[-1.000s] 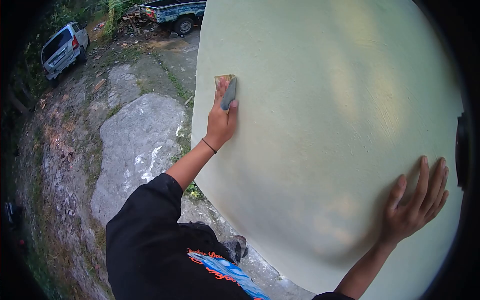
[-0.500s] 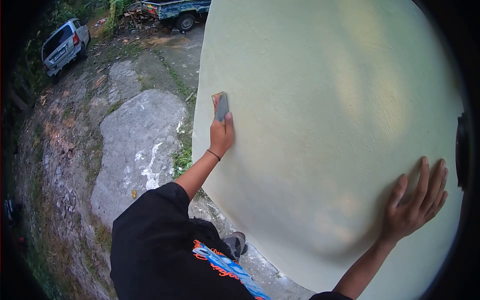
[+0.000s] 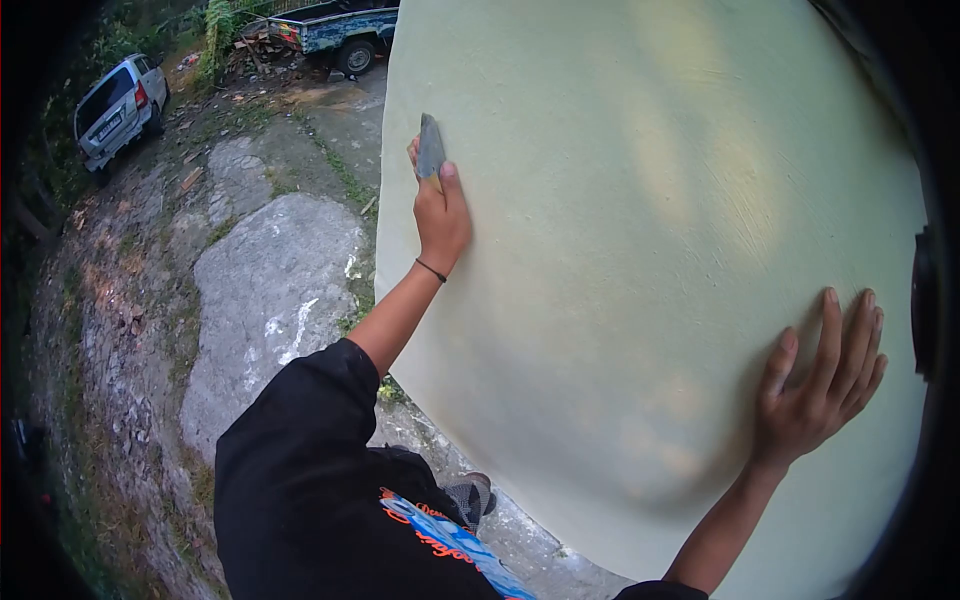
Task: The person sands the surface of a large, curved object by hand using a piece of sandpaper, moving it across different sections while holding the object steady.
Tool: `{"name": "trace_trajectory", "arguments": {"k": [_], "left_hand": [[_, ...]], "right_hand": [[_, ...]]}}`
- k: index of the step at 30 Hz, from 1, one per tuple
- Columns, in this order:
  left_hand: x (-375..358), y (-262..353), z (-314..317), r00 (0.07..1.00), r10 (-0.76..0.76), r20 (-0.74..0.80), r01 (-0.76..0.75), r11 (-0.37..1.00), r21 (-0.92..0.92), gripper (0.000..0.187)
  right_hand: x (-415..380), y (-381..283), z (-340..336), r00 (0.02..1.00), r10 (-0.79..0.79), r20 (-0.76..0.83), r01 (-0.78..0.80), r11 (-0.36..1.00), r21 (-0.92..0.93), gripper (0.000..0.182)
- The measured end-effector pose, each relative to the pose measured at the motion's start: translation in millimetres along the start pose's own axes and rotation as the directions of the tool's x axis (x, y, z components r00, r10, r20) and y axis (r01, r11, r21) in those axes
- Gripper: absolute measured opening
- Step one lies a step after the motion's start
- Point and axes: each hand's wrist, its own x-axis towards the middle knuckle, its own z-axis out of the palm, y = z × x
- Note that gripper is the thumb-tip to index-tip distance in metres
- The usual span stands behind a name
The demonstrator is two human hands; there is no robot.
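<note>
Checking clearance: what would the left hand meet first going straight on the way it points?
Likely nothing: the way ahead of the left hand and the grey piece it holds looks free along the pale green panel to the picture's top, though depth is unclear.

At the far left, a silver car (image 3: 118, 110) stands with its rear in view. To its right, a blue-sided pickup truck (image 3: 325, 36) shows one wheel, with scrap wood (image 3: 258, 57) and a leafy vine (image 3: 216, 42) beside it. Nearer lies a grey concrete slab (image 3: 250, 265), marked with white splashes (image 3: 303, 322), bordered by rough, stony ground (image 3: 125, 350).
</note>
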Motion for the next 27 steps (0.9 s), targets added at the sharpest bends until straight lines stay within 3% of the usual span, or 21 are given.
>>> {"name": "trace_trajectory", "arguments": {"k": [1,6,7,9,11,13,15,18,20,21,24,26,27], "left_hand": [[23.9,14.6,4.3,0.993,0.07,-0.099,-0.067,0.997,0.025,0.048],[48.0,85.5,13.4,0.95,0.261,-0.169,-0.252,0.965,0.071,0.046],[42.5,110.8,9.4,0.975,0.215,-0.049,-0.218,0.975,-0.048,0.044],[38.2,143.4,12.5,0.944,0.326,0.046,-0.315,0.936,-0.155,0.053],[19.9,187.5,15.0,0.858,0.505,0.099,-0.49,0.86,-0.142,0.055],[-33.6,235.9,18.9,0.68,0.714,0.167,-0.663,0.696,-0.275,0.063],[-100.2,252.7,27.4,0.524,0.812,0.259,-0.729,0.584,-0.358,0.052],[-71.7,237.5,19.3,0.46,0.846,0.268,-0.796,0.527,-0.298,0.051],[-29.1,223.2,15.8,0.555,0.805,0.209,-0.785,0.59,-0.188,0.048],[-0.5,219.8,9.3,0.619,0.785,0.038,-0.779,0.619,-0.1,0.035],[44.0,201.8,10.5,0.86,0.485,0.156,-0.48,0.874,-0.075,0.031],[27.4,208.4,17.4,0.819,0.57,0.06,-0.567,0.821,-0.067,0.034],[5.1,217.1,21.9,0.699,0.707,-0.107,-0.715,0.696,-0.07,0.039]], "right_hand": [[0.6,-0.9,-0.2,1.0,-0.004,0.0,0.004,1.0,0.007,0.035],[1.2,-3.7,0.6,1.0,0.016,0.001,-0.016,1.0,0.013,0.036],[1.4,-5.3,1.3,0.999,0.033,-0.009,-0.032,0.999,0.021,0.036],[3.2,-7.3,2.1,0.999,0.047,-0.026,-0.046,0.998,0.031,0.037],[2.8,-7.4,0.8,0.999,0.038,-0.018,-0.038,0.999,0.019,0.037],[4.7,-9.4,-1.1,0.997,0.067,-0.024,-0.066,0.997,0.049,0.037],[4.6,-8.0,-4.2,0.996,0.085,-0.024,-0.083,0.994,0.074,0.038],[-1.9,9.3,-10.0,0.982,0.165,-0.091,-0.134,0.952,0.276,0.041],[-15.5,23.3,-16.3,0.984,0.17,-0.06,-0.158,0.973,0.167,0.042],[-21.8,28.6,-18.1,0.984,0.175,-0.02,-0.173,0.982,0.079,0.043],[-26.0,28.3,-14.6,0.977,0.211,-0.022,-0.21,0.977,0.04,0.043],[-26.6,24.3,-14.2,0.976,0.219,-0.025,-0.217,0.975,0.044,0.043],[-26.9,26.0,-14.3,0.977,0.214,-0.021,-0.213,0.976,0.049,0.043]]}}
